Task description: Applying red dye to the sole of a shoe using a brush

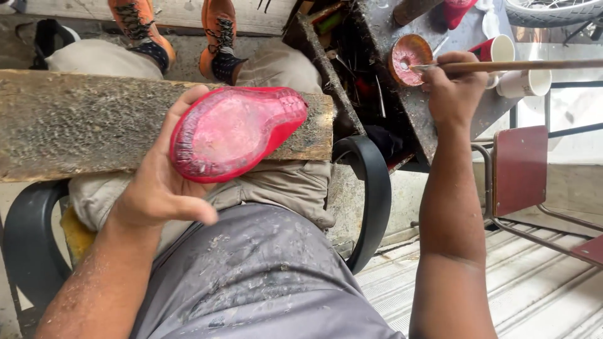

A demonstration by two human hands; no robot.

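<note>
Left hand [157, 182] cupped around red shoe sole [235, 132], tilted face-up over plank [75, 122] for access. Right hand [453, 88] clamped on brush [521, 64], tip dipped in small tin [409, 58] on tabletop [433, 125].

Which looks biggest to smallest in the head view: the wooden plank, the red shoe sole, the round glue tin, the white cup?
1. Wooden plank
2. Red shoe sole, held by the left hand
3. Round glue tin and white cup: they look alike in size, and the cup is partly hidden, so unranked.
</note>
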